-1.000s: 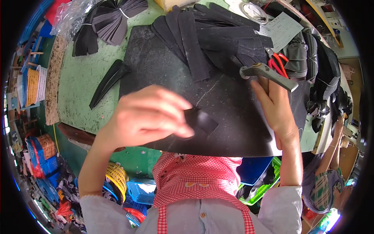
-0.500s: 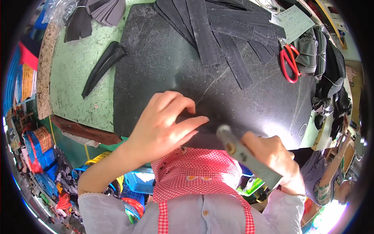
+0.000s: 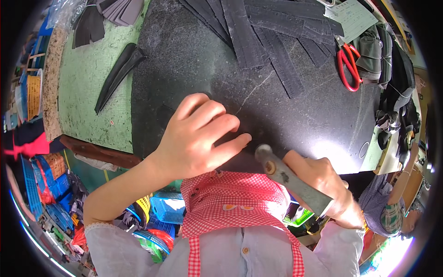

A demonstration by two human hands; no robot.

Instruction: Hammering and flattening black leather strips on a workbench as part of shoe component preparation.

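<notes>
My right hand (image 3: 320, 177) is wrapped round the handle of a hammer, and the grey metal hammer head (image 3: 300, 187) lies slantwise above my red checked apron. Close by on the left, my left hand (image 3: 196, 136) rests low over the black mat (image 3: 184, 60). Its fingers are curled inward and their tips are turned down out of sight. Whatever dark piece may lie under them blends into the mat. The rounded hammer face is just right of the left thumb, apart from it.
Black fabric strips (image 3: 286, 27) are heaped at the far side. Red-handled scissors (image 3: 349, 69) lie at the right beside dark bundles (image 3: 370, 55) and a paper sheet (image 3: 353, 21). A folded black piece (image 3: 119, 76) is on the green tabletop (image 3: 78, 92). Another person (image 3: 383, 203) sits at right.
My left fingers have curled in more closely. The hammer remains beside the left thumb with only a slight shift. The whole view has tilted a little.
</notes>
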